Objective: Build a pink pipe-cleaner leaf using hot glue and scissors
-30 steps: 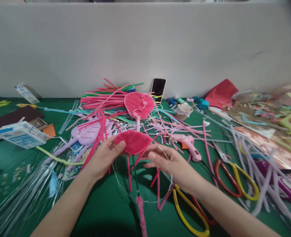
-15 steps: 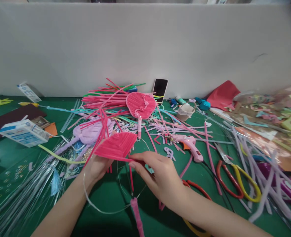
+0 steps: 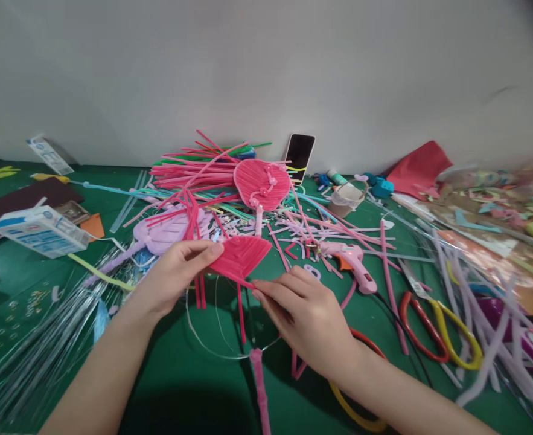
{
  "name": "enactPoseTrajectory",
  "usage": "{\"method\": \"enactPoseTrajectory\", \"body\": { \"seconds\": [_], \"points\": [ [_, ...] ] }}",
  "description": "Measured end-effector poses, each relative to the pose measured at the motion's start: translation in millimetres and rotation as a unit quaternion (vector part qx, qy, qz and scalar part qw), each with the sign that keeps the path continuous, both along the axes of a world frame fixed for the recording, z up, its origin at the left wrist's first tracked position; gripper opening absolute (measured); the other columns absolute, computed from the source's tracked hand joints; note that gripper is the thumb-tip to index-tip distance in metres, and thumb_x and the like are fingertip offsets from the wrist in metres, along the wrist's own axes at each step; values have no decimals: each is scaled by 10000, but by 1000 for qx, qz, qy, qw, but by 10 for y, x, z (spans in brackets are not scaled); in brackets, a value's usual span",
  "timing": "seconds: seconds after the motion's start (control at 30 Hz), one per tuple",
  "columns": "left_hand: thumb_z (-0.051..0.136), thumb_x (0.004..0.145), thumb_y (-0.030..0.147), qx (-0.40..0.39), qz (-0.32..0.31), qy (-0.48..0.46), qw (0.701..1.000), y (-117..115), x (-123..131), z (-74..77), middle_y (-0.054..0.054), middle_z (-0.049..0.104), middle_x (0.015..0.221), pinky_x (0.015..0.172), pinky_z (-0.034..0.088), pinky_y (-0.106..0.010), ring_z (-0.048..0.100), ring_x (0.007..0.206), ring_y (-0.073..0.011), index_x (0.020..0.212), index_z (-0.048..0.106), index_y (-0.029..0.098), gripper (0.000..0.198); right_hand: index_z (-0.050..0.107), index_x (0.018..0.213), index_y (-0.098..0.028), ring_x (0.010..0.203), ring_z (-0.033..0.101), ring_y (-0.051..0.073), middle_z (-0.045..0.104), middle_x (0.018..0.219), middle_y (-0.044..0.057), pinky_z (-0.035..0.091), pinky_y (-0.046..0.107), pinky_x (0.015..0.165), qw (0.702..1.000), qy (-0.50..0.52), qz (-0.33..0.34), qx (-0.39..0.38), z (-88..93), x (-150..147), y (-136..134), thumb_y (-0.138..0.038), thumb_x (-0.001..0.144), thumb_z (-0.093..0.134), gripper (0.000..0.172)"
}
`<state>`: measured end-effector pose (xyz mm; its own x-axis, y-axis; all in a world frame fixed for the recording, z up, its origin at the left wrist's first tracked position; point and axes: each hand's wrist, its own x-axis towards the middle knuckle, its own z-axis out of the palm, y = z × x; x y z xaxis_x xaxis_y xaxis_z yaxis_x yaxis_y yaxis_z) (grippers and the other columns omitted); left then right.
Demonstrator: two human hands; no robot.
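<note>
Between my hands is a flat, fan-shaped panel of bright pink pipe cleaners [image 3: 243, 255] laid side by side. My left hand [image 3: 169, 279] grips its left corner with the thumb on top. At the lower edge, my right hand [image 3: 309, 320] pinches the end of a pink pipe cleaner strip; the exact spot is partly hidden by the fingers. Below them lies a clear wire hoop [image 3: 203, 347] with a pink wrapped handle [image 3: 259, 389]. Beyond the panel rests a finished-looking round pink fan [image 3: 259, 184] with small bead-like flowers and a pale pink handle.
A pink glue gun [image 3: 354, 263] and red-and-yellow scissors [image 3: 422, 326] lie right of my hands. Another pair's red handle [image 3: 368, 342] is partly under my right arm. A lilac fan [image 3: 164, 232], pink pipe cleaners [image 3: 189, 175], a phone [image 3: 300, 151] and a white-blue box [image 3: 44, 232] lie around.
The pink panel has shifted right and turned. My left hand has come from beneath it to its left corner, thumb on top. The right hand still pinches the lower edge.
</note>
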<state>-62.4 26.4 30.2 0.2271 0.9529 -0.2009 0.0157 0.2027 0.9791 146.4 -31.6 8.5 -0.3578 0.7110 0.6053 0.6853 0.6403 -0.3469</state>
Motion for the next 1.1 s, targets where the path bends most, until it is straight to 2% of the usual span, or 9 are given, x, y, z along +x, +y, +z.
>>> {"method": "enactPoseTrajectory", "body": {
  "seconds": [0.07, 0.2, 0.27, 0.43, 0.67, 0.77, 0.9, 0.97, 1.1],
  "points": [
    [834, 702, 339, 13, -13, 18, 1000, 1, 20, -3, -1, 751, 743, 696, 511, -227, 659, 706, -158, 851, 764, 180, 229, 731, 939, -148, 632, 523, 155, 701, 720, 37, 462, 309, 616, 1000, -26, -7, 5, -8, 10, 19, -164, 951, 542, 189],
    [851, 679, 256, 23, -34, 49, 998, -26, 43, -17, -12, 784, 917, 807, 530, -257, 700, 896, -208, 1077, 728, 198, 420, 736, 919, -148, 632, 515, 165, 700, 711, 39, 467, 315, 613, 998, -56, -11, 14, -11, 36, 38, -159, 947, 541, 198],
    [843, 689, 249, 28, -33, 57, 997, -34, 47, -32, -13, 786, 972, 832, 534, -266, 702, 957, -222, 1122, 713, 209, 454, 734, 922, -158, 634, 520, 167, 704, 712, 40, 469, 312, 607, 998, -61, -16, 7, -13, 57, 42, -182, 957, 533, 206],
    [814, 728, 247, 36, -46, 56, 997, -38, 69, -58, -1, 787, 997, 841, 538, -258, 712, 961, -216, 1072, 724, 221, 356, 718, 951, -188, 669, 556, 169, 722, 739, 42, 469, 298, 603, 999, -35, -33, -15, -18, 109, 72, -221, 961, 544, 178],
    [818, 716, 220, 39, -45, 41, 997, -64, 107, -37, 26, 775, 947, 812, 538, -237, 706, 941, -200, 1009, 717, 238, 310, 707, 918, -189, 730, 576, 172, 745, 838, 44, 479, 311, 673, 999, -38, -7, -10, 32, 147, 126, -172, 944, 560, 150],
    [817, 717, 262, 47, -39, 47, 997, -68, 118, -28, 12, 772, 948, 805, 544, -259, 704, 920, -211, 986, 713, 230, 290, 702, 992, -190, 812, 585, 193, 717, 897, 72, 490, 333, 728, 999, -28, -19, -10, 74, 139, 108, -250, 943, 573, 151],
    [827, 700, 287, 44, -40, 60, 996, -64, 132, -15, -5, 771, 929, 795, 542, -271, 700, 928, -233, 934, 718, 213, 269, 615, 1281, -145, 956, 535, 277, 611, 1079, 170, 489, 441, 811, 995, -84, -54, 24, 133, 83, 116, -502, 925, 543, 509],
    [827, 701, 291, 49, -41, 62, 996, -63, 133, -13, 0, 769, 915, 785, 538, -259, 698, 918, -227, 924, 725, 214, 256, 582, 1337, -136, 984, 505, 307, 577, 1115, 201, 479, 486, 825, 989, -128, -62, 47, 137, 43, 137, -604, 905, 489, 643],
    [824, 713, 283, 60, -39, 66, 995, -59, 120, -25, 17, 761, 919, 782, 529, -236, 690, 904, -200, 981, 735, 230, 287, 620, 1298, -128, 969, 481, 304, 580, 1111, 206, 471, 474, 811, 981, -168, -68, 72, 87, -13, 126, -673, 877, 447, 709]
  ]
}}
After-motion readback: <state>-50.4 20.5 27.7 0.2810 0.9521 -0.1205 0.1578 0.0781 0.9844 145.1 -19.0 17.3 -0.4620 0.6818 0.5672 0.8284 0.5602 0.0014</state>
